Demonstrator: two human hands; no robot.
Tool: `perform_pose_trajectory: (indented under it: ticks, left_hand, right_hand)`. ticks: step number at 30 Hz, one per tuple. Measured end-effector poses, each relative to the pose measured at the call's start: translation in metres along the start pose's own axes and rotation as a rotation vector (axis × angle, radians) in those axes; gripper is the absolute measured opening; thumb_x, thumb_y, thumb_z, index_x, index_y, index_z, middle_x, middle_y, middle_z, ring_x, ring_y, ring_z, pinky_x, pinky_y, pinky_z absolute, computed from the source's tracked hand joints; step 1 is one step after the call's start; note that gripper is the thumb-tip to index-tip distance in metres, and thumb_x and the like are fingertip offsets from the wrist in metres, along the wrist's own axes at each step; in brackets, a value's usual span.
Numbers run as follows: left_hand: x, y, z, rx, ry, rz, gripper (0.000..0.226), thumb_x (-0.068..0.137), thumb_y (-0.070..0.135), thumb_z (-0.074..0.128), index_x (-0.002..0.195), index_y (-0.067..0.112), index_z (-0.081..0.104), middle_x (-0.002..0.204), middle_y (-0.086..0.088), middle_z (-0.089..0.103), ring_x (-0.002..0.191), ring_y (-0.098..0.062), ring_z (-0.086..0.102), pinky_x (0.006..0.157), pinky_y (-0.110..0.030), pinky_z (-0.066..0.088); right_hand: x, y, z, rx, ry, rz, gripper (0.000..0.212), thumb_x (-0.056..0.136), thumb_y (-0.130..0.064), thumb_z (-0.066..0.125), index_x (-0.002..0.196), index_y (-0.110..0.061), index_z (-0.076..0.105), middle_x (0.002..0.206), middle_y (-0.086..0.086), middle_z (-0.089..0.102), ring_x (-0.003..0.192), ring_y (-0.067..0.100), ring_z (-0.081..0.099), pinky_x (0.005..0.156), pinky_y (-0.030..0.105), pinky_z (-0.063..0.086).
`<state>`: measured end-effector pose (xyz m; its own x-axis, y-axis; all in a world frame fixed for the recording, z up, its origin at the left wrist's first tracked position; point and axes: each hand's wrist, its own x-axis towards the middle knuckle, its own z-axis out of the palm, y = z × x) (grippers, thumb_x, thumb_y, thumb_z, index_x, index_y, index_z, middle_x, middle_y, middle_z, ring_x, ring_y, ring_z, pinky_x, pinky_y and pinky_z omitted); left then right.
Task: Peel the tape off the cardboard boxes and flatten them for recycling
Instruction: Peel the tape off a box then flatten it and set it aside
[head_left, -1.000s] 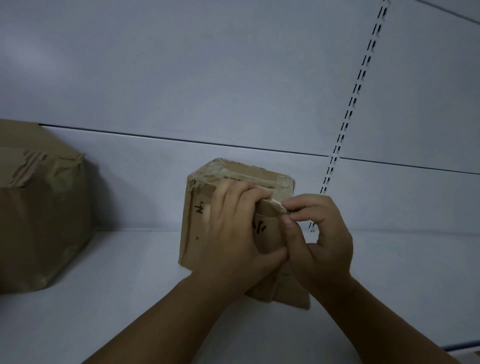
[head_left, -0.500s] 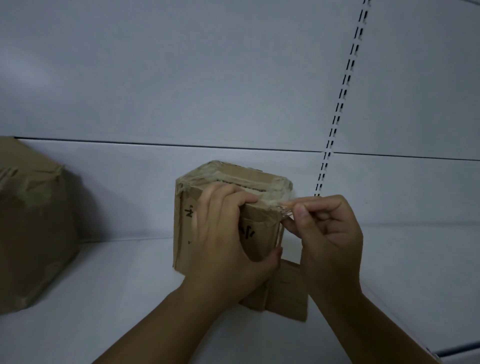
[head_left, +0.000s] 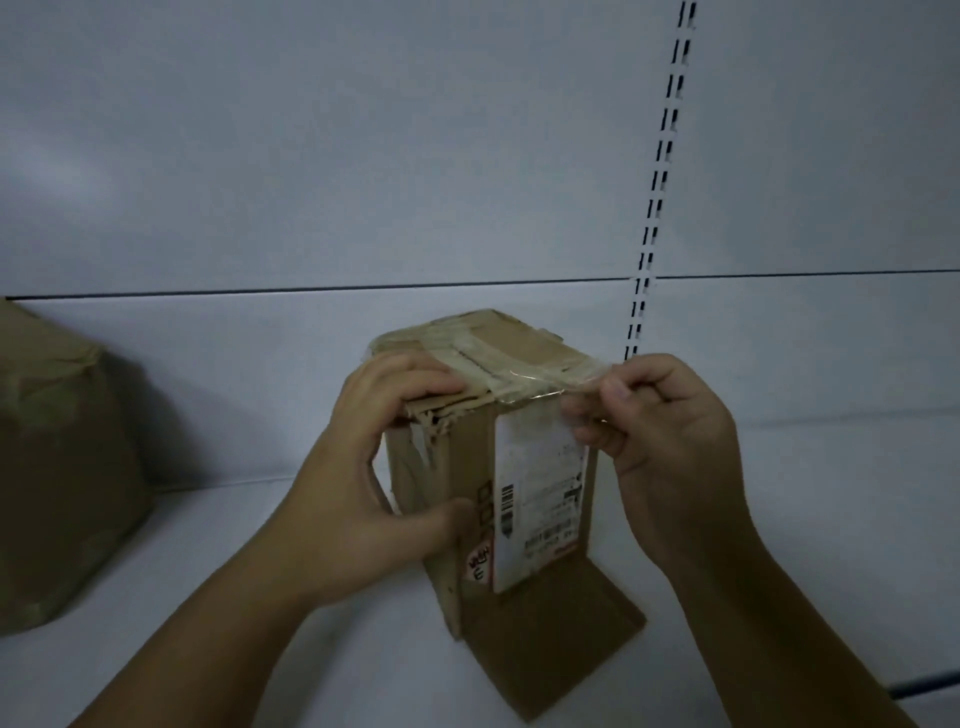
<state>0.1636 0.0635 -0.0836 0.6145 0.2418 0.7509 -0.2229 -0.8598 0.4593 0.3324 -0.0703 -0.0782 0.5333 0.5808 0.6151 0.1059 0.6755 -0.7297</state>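
Note:
A small brown cardboard box (head_left: 467, 467) stands upright on the white shelf (head_left: 208, 597), with a white shipping label (head_left: 540, 493) facing me and one flap (head_left: 561, 639) lying open at its base. My left hand (head_left: 379, 478) grips the box's left side, fingers curled over its top edge and thumb on the front. A strip of clear tape (head_left: 550, 384) stretches from the box's top to the right. My right hand (head_left: 660, 431) pinches the free end of that tape beside the box's upper right corner.
A larger taped cardboard box (head_left: 57, 457) sits at the left edge of the shelf. The white back wall (head_left: 363, 156) rises close behind, with a slotted upright rail (head_left: 660, 171) to the right of the small box.
The small box has been turned so that its labelled face now faces me. My right hand has moved right and pulled a length of clear tape off the top.

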Motion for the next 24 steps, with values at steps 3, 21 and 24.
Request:
perform_pose_trajectory:
  ticks: [3,21,24]
  left_hand:
    - [0.000,0.003,-0.018,-0.180,-0.059,-0.107,0.062,0.054,0.023,0.077,0.113,0.026,0.057,0.124,0.005,0.054,0.122,-0.021,0.050,0.096,-0.039,0.048]
    - [0.017,0.036,-0.062,-0.155,-0.101,-0.238,0.056,0.060,-0.003,0.067,0.109,0.022,0.061,0.117,-0.002,0.066,0.120,-0.016,0.057,0.092,-0.023,0.049]
    - [-0.003,0.043,-0.054,0.142,-0.010,-0.083,0.060,0.068,0.023,0.072,0.124,0.024,0.051,0.132,0.004,0.055,0.132,-0.014,0.044,0.111,-0.026,0.032]
  right_hand:
    - [0.001,-0.006,-0.009,0.136,-0.303,0.081,0.031,0.066,-0.050,0.075,0.082,-0.023,0.073,0.085,0.004,0.073,0.069,0.015,0.069,0.058,0.020,0.053]
    - [-0.001,0.027,0.016,-0.943,-0.177,-0.653,0.072,0.070,-0.066,0.063,0.114,-0.010,0.064,0.113,0.004,0.059,0.109,0.018,0.050,0.093,0.038,0.042]
    - [0.001,0.027,0.017,-1.029,-0.057,-0.725,0.059,0.075,-0.060,0.063,0.108,-0.011,0.070,0.101,0.005,0.063,0.099,0.022,0.052,0.089,0.037,0.037]
